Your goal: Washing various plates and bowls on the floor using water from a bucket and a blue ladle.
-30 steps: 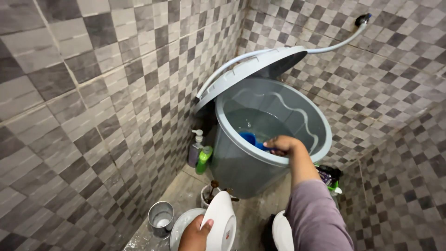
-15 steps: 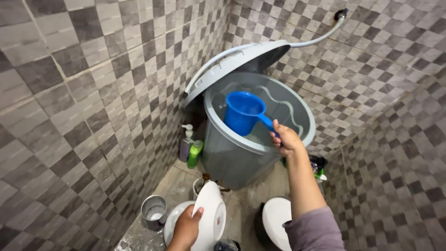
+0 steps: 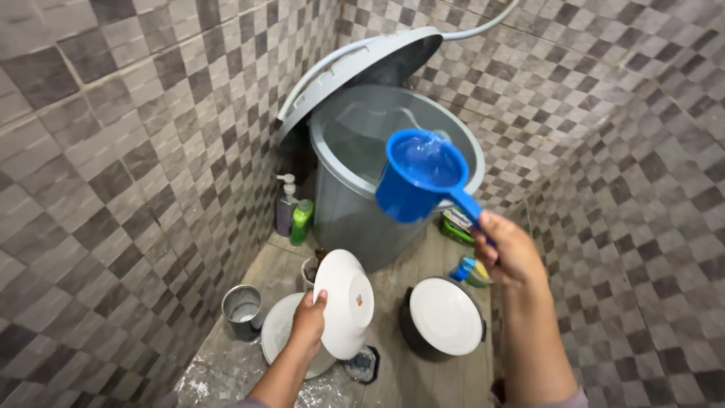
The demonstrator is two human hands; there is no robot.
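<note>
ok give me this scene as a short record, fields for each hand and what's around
left hand: left hand holds a white plate tilted on edge
right hand: right hand grips the handle of a blue dipper with water in it
bucket: grey bucket in the corner, grey lid propped open
floor: steel cup, dark pot with white lid, green bottle
walls: checkered grey tiles

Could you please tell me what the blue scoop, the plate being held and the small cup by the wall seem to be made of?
Scoop: plastic by the look, uniform bright blue, moulded in one piece with its handle, slightly glossy.
Plate: probably glazed ceramic, though melamine is possible; smooth glossy white surface.
Cup: metal, likely stainless steel; silvery grey walls with dull reflections.
</note>
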